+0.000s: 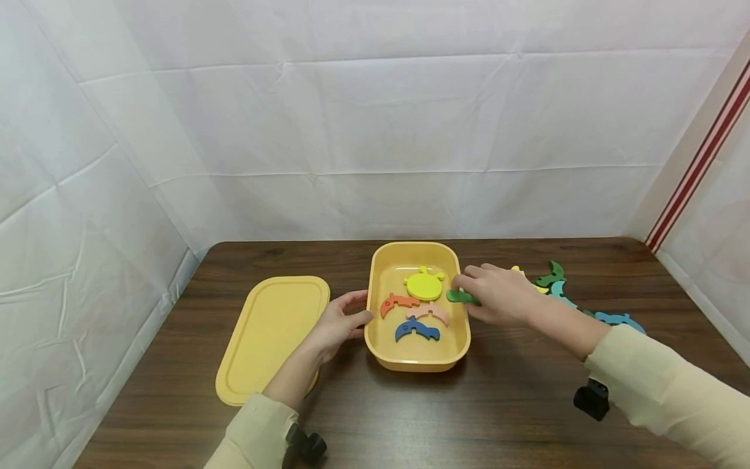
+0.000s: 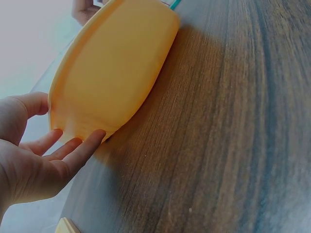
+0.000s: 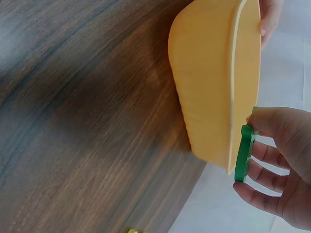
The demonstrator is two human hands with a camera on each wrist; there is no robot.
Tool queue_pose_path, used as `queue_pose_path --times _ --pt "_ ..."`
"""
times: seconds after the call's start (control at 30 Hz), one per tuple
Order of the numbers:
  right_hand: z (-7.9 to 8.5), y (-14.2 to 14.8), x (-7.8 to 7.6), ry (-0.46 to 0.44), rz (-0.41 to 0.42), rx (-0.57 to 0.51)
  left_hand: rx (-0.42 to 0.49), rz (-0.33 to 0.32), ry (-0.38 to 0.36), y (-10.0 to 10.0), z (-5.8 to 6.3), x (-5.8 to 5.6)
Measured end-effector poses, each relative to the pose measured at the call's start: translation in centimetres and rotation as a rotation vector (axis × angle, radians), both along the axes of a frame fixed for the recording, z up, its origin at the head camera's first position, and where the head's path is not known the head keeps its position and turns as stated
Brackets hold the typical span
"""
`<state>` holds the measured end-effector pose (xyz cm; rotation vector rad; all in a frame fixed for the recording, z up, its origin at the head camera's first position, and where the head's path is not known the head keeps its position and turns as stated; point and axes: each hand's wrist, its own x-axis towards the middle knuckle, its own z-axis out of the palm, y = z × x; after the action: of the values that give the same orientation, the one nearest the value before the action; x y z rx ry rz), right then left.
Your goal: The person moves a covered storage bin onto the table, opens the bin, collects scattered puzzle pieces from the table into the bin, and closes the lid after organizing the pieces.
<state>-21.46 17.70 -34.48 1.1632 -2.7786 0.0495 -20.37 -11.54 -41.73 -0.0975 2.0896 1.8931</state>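
A brown table (image 1: 498,404) lies under both hands. The biggest thing on it is the yellow box (image 1: 417,361), between the two hands. The left hand (image 1: 340,322) holds its side lightly: thumb at the rim, fingers partly spread, fingertips on the outside wall. If something bumps the box hard, so light a hold might let it slide or turn.

The flat yellow lid (image 1: 275,332) is to the left of the left hand, partly under that arm. A low swing of the arm could push it.

The right hand (image 1: 498,293) is by the box's other side. A loose heap of bright pieces (image 1: 618,319) lies to its right, partly hidden by the arm. If the sleeve dips, it could drag some of them about.

In the box, to the left of the right hand, are a round yellow piece (image 1: 424,286), an orange piece (image 1: 398,302), a pink piece (image 1: 430,312) and a blue piece (image 1: 417,328).

The right hand's thumb and fingertips are closed on a thin green piece (image 1: 461,297), held at the box's rim. I can't tell if it touches the rim. If it knocks there, it could twist loose and drop outside. Let go too soon, it could land on the pink one.
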Motion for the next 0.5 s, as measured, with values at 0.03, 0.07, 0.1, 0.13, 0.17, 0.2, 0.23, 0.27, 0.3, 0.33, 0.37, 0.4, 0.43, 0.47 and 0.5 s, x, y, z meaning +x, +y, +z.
queue_pose_path --times 0.03,0.07,0.1,0.13,0.17,0.2,0.23,0.27,0.3,0.33,0.37,0.4,0.43,0.47,0.5 --pt "0.1 -0.2 0.0 -0.005 0.003 0.005 0.000 -0.004 0.005 0.0 0.0 0.0" --pt "0.1 -0.5 0.0 -0.010 0.005 0.012 0.001 -0.001 0.001 0.0 0.0 0.0" --pt "0.2 -0.7 0.0 -0.015 0.006 0.017 0.001 -0.001 0.002 0.0 -0.1 0.0" --pt "0.3 -1.0 0.1 -0.018 0.007 0.023 0.001 -0.001 0.003 0.0 -0.1 0.0" --pt "0.3 -1.3 0.1 -0.018 0.009 0.028 0.004 -0.001 0.001 0.1 -0.1 0.0" --pt "0.4 -1.5 0.1 -0.017 0.013 0.031 0.005 -0.002 0.001 0.1 -0.1 0.0" --pt "0.5 -1.8 0.1 -0.012 0.019 0.034 0.006 -0.003 0.003 0.1 -0.1 0.0" --pt "0.5 -2.1 0.1 -0.008 0.027 0.034 0.006 -0.003 0.001 0.1 -0.1 0.0" --pt "0.5 -2.4 0.1 0.001 0.037 0.036 0.004 -0.006 0.001 0.1 -0.1 0.0" --pt "0.5 -2.7 0.2 0.012 0.049 0.039 0.003 -0.007 0.001 0.1 -0.1 0.0" --pt "0.5 -2.9 0.2 0.016 0.059 0.040 0.003 -0.008 -0.002 0.1 0.0 0.0" --pt "0.4 -3.1 0.2 0.020 0.071 0.039 0.002 -0.009 -0.002 0.1 0.0 0.0" --pt "0.4 -3.3 0.2 0.018 0.079 0.038 0.000 -0.009 -0.002 0.1 -0.1 0.0" --pt "0.3 -3.5 0.2 0.015 0.087 0.036 -0.002 -0.012 0.000 0.1 -0.1 0.0" --pt "0.3 -3.7 0.3 0.014 0.093 0.038 -0.001 -0.010 -0.002 0.1 0.0 0.0"
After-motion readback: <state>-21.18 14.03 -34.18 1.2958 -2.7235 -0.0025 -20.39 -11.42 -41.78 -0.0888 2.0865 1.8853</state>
